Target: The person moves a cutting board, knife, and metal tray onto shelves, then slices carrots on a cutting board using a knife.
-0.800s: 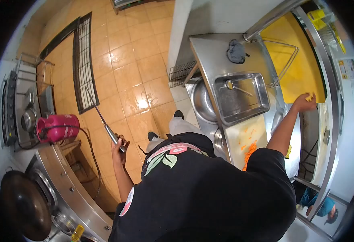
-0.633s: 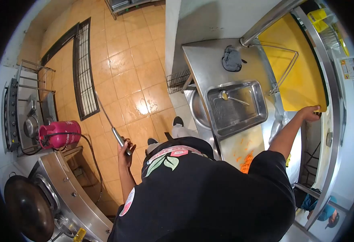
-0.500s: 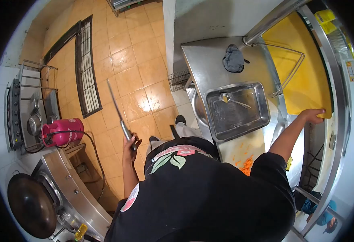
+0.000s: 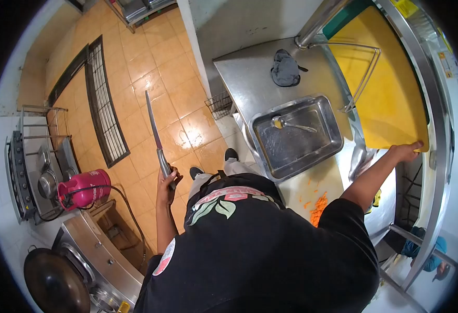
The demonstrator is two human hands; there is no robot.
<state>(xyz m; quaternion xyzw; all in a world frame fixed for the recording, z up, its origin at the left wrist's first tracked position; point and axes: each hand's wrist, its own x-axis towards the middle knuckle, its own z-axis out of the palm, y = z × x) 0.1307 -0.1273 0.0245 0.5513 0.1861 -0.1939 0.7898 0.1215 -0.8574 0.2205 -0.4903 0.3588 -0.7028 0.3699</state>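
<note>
My left hand (image 4: 167, 182) is closed round the handle of a long knife (image 4: 153, 122), whose blade points up and away over the floor. On the right, my right hand (image 4: 407, 151) grips the near corner of a yellow board (image 4: 390, 99), which stands in a metal rack with a green board (image 4: 343, 22) behind it. Chopped orange pieces (image 4: 319, 207) lie on a pale cutting board (image 4: 298, 192) beside my body. Beyond them is a steel tray (image 4: 291, 151) with a spoon (image 4: 296, 125) in it.
A grey cloth (image 4: 284, 69) lies on the steel counter (image 4: 244, 73). At the left are a pink gas cylinder (image 4: 85, 189) with a hose, a stove and a dark wok (image 4: 56, 281). Part of another person (image 4: 426, 249) shows at the lower right.
My right hand has reached the yellow board's corner and closed on it; earlier its fingers were just off the edge. The knife blade has swung further upright. The view has shifted slightly.
</note>
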